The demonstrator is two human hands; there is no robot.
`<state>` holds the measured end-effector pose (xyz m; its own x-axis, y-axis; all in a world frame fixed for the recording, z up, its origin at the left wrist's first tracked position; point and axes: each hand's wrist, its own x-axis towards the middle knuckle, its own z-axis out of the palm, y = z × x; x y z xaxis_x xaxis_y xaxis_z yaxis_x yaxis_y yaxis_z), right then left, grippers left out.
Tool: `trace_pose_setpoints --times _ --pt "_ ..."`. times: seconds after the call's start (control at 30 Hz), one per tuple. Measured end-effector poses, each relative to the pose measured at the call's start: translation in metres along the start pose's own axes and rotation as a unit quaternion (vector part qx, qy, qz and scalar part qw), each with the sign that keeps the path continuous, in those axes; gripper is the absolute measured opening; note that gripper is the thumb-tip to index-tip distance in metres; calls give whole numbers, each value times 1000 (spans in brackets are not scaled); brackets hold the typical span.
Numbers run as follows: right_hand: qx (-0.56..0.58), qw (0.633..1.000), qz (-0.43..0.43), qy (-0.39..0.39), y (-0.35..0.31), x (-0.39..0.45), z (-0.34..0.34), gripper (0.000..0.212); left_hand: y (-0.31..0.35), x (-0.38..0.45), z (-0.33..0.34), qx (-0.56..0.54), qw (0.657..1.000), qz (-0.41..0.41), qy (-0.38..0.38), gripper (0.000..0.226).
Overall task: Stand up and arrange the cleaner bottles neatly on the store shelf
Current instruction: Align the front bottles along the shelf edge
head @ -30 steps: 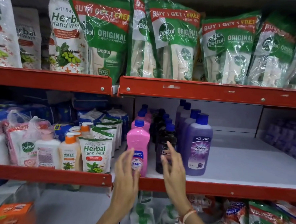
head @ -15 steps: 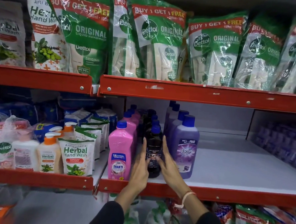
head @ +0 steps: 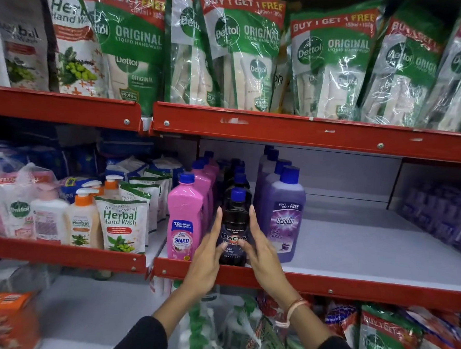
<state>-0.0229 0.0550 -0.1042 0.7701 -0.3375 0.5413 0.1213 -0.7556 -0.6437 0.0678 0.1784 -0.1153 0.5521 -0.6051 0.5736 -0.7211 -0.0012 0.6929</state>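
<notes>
Three rows of blue-capped cleaner bottles stand upright on the middle shelf (head: pixel 354 249): pink bottles (head: pixel 185 217), dark brown Bactin bottles (head: pixel 234 217), purple Bactin bottles (head: pixel 284 218). My left hand (head: pixel 207 254) presses flat against the left side of the front dark bottle. My right hand (head: pixel 260 246) cups its right side, thumb across the label. The bottle stands at the shelf's front edge between both palms. Rows run back into the shelf; rear bottles are partly hidden.
The red shelf lip (head: pixel 325 286) runs under my wrists. Herbal hand wash pouches (head: pixel 121 224) and pump bottles (head: pixel 82 219) fill the left bay. Dettol refill packs (head: pixel 245 53) hang above. Purple bottles (head: pixel 443 214) sit far right, with bare white shelf between.
Both hands rose from below the shelf lip and closed in on the front dark bottle from either side. The view has moved closer and shifted left.
</notes>
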Motion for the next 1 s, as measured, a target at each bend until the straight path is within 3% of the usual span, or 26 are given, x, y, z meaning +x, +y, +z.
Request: trace_pose_setpoints --times 0.13,0.23,0.3,0.37,0.47,0.57,0.7,0.8,1.0 --pt "1 1000 -15 -4 -1 -2 -1 70 4 -4 -1 13 1000 -1 6 65" --pt "-4 1000 -13 25 -1 -7 -7 70 10 -7 0 112 992 -13 54 62" --pt "-13 995 4 99 3 -13 -17 65 18 -10 3 175 978 3 111 58" --pt "-27 981 6 190 13 -18 -31 55 30 -13 12 190 967 76 149 51" --pt "-36 963 2 268 30 -21 -55 47 45 -8 37 152 965 173 125 45" --pt "-17 971 31 236 44 -15 -70 54 57 7 70 66 990 109 61 50" --pt "31 992 75 101 57 -2 -77 68 56 38 97 77 997 0 -6 67" --pt "53 995 73 42 65 5 -78 72 51 54 97 13 999 -16 -25 81" --pt "38 995 80 46 71 1 -79 72 44 50 104 52 998 -21 6 98"
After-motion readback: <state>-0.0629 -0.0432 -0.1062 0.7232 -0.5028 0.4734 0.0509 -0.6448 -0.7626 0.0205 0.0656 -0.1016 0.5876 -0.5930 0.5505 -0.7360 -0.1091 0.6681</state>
